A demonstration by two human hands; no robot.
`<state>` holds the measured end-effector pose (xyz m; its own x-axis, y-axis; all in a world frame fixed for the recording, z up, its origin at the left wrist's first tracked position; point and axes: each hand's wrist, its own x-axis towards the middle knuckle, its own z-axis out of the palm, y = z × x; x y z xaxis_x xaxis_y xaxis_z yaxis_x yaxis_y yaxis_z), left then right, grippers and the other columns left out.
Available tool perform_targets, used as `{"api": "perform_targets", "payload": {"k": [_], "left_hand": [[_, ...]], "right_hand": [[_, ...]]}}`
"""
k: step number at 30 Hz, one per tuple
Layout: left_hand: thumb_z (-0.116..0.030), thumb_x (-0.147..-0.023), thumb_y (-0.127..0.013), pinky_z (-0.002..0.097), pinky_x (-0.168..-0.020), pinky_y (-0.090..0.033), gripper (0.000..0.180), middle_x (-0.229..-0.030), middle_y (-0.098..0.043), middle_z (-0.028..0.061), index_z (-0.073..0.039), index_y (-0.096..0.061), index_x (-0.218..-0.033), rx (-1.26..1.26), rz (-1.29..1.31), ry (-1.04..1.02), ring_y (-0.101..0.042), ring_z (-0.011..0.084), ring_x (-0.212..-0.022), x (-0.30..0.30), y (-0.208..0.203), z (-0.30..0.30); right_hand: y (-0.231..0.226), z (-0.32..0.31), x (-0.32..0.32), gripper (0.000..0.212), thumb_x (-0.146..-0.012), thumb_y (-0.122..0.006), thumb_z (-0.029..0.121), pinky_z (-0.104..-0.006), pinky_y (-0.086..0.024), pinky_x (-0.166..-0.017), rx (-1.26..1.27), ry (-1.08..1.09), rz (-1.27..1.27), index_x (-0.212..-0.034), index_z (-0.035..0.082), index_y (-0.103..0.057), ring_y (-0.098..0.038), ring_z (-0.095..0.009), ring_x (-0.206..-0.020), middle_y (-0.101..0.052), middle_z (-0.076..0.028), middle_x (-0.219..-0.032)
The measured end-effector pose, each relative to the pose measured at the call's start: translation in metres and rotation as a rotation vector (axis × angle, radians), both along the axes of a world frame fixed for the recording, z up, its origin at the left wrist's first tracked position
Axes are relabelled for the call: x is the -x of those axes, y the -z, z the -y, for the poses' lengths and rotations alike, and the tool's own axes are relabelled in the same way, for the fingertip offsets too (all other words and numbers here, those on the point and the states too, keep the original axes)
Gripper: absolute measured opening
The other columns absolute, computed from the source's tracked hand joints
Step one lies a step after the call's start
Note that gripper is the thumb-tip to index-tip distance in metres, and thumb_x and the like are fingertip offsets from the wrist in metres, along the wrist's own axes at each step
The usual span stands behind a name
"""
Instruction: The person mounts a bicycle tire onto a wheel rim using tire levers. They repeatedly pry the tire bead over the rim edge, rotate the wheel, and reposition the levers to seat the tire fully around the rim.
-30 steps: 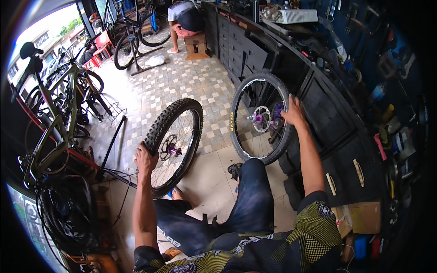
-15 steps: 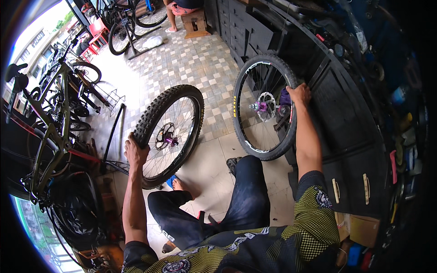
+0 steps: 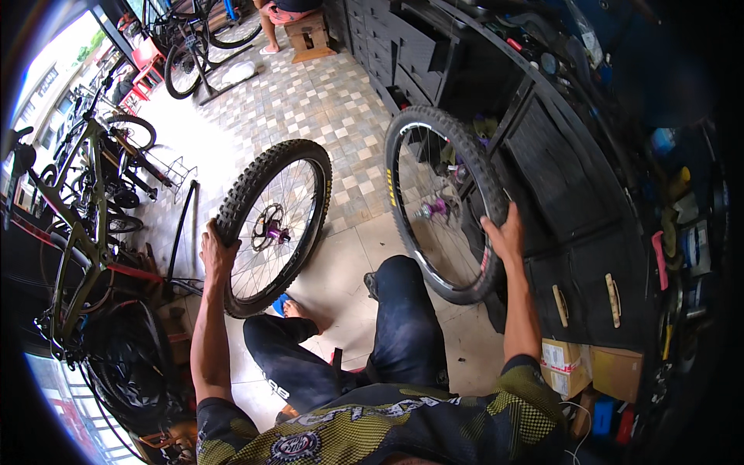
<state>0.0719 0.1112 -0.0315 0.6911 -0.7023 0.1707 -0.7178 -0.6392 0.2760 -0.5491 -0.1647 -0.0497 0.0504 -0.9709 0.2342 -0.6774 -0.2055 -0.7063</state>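
My left hand grips the knobbly tyre of a bicycle wheel on its outer left side. That wheel stands tilted on the floor before my left foot, its brake disc and purple hub showing. Over on the right, a second bicycle wheel, also with a purple hub, leans in my right hand. The fingers of that hand close round the tyre's right edge, partly hidden behind it. Yellow lettering marks the left sidewall of this tyre. Both wheels are apart from each other, in front of my bent knees.
Black cabinets with drawers and doors line the right, one drawer pulled out. A green bicycle frame and parked bikes crowd the left. At the back, a person sits on a wooden box near a bike stand. Cardboard boxes lie lower right.
The right wheel has turned and come lower, its face now angled more away, and my right hand has come down with it. The left wheel stays in my left hand, nearly as before.
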Motion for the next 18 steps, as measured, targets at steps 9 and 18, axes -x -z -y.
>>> {"api": "perform_targets", "payload": {"k": [9,18], "left_hand": [[-0.017,-0.073,-0.089,0.0529,-0.09,-0.055,0.079,-0.116,-0.071,0.0258,-0.009,-0.053,-0.143,0.036,-0.004,0.368,-0.068,0.0465,-0.108,-0.016,-0.038,0.139],[-0.021,-0.086,-0.077,0.0542,-0.084,-0.052,0.04,-0.096,-0.072,0.0153,-0.018,-0.063,-0.123,-0.147,0.29,0.798,-0.068,0.04,-0.101,0.116,-0.121,0.319]], "right_hand": [[-0.11,-0.17,0.092,0.069,-0.075,-0.086,0.023,-0.0495,-0.05,-0.102,-0.242,-0.027,-0.403,-0.135,0.002,-0.061,-0.061,-0.043,-0.121,-0.065,-0.021,-0.127],[-0.109,-0.233,0.142,0.071,-0.066,-0.086,0.025,-0.0514,-0.05,-0.095,-0.316,0.018,-0.6,-0.131,0.008,-0.064,-0.06,-0.039,-0.117,-0.064,-0.014,-0.117]]}}
